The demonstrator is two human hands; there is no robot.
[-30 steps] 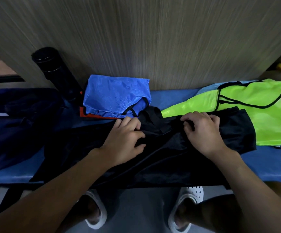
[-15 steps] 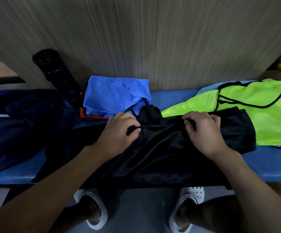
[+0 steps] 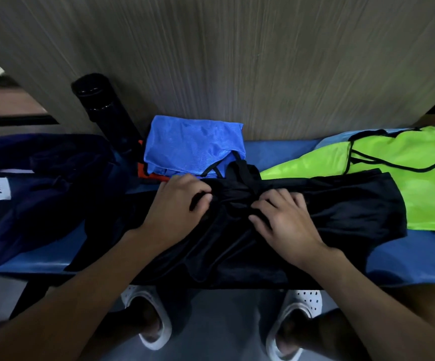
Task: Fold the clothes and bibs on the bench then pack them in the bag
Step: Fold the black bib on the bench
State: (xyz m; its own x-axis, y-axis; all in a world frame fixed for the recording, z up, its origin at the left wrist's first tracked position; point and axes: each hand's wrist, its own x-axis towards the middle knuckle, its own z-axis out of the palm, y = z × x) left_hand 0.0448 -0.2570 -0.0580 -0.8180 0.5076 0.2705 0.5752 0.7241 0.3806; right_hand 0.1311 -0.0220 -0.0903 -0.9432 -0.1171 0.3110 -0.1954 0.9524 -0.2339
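Plainly, the risk lies in the cloth itself: the black garment is thin, shiny and slack, and its near edge hangs over the front lip of the desk. If the fold is pulled toward the person, I judge the whole piece could slide off to the floor, down by the white shoes.

The left hand pinches a gathered ridge at the garment's far edge, fingers curled. The right hand, just beside it, grips a bunch of the same cloth near the middle. With both grasps so close together, the garment's wide right part lies unheld and may crease or fold crooked.

A dragged hem could also disturb the green bib, which lies partly under the garment's right end, or nudge the folded blue bib touching its far edge.

The garment lies spread across the desk, bunched and wrinkled at its centre, smoother toward its right end. What I take for the navy bag lies to its left.
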